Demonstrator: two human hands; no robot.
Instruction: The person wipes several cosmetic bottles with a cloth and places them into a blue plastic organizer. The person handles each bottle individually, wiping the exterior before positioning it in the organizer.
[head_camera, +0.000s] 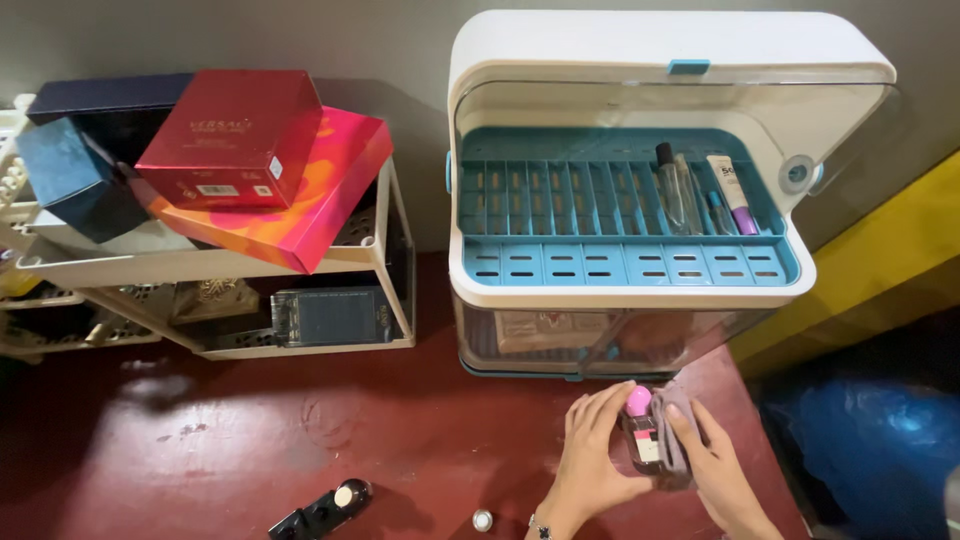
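Down near the front edge of the red surface (300, 440), the left hand (590, 455) curls its fingers around a small pink-capped bottle (642, 430), while the right hand (715, 465) presses a grey cloth (678, 440) against its side, just before the white-and-blue organiser (560, 290).

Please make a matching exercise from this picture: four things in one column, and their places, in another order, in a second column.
Things:
1. small bottle with pink cap
2. red box
3. purple-capped tube
4. small round cap

Places:
A. in the blue rack of the white organiser
B. between the left hand and right hand
C. on top of the stacked boxes
D. loose on the red floor

Pairs: 1-B, 2-C, 3-A, 4-D
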